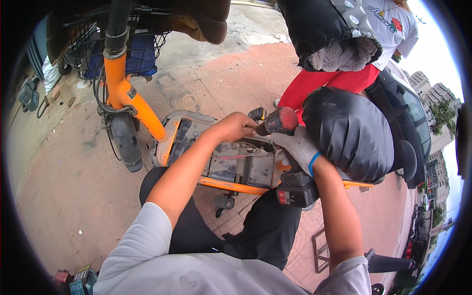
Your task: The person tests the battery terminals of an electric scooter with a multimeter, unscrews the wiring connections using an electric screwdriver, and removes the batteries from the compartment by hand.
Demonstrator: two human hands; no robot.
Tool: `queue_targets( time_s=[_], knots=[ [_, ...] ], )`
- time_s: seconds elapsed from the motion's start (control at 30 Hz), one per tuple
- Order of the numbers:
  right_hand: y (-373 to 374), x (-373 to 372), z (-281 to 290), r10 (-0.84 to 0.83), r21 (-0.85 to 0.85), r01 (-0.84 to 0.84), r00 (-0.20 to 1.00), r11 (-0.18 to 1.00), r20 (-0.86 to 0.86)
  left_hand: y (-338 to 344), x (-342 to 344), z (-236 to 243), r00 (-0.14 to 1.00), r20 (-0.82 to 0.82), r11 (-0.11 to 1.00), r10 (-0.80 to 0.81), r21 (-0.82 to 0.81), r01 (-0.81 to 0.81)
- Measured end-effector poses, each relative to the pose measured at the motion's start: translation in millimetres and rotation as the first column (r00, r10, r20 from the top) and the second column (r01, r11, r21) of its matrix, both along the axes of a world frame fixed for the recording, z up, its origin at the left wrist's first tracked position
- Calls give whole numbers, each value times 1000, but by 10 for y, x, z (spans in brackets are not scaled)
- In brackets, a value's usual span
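My right hand (296, 145), in a pale glove with a blue cuff, is wrapped round the grip of a red and black cordless drill (284, 119). Its bulky battery (297, 191) hangs below the glove. Bare, my left hand (235, 126) is closed, with fingertips pinched together close to the drill's nose. Whatever lies between those fingers is too small to make out. Both hands are over the dusty, uncovered floor section (221, 166) of an orange electric bike (142, 114). A thin red wire (237, 157) crosses that section.
A black-covered seat (348, 132) rises beside my right forearm. The bike's wire basket (142, 51) is at the upper left; a pedal (224, 202) juts out below the frame. Someone in red trousers (314, 87) stands beyond the bike, near a dark car (408, 113).
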State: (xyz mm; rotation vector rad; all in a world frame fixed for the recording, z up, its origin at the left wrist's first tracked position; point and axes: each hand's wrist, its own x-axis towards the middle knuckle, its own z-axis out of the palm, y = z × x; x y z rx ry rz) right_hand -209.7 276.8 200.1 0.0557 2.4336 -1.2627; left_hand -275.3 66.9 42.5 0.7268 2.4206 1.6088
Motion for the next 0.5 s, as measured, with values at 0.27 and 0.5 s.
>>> queue_targets(
  time_s=[0.27,0.5],
  knots=[
    [-9,162,172,39,323,-50,998,945,40,270,85,-386,997,-75,1000,-5,1,5],
    [237,121,-37,-22,283,17,1000,959,15,591,159,-477,1000,-2,997,1,72,-1]
  ],
)
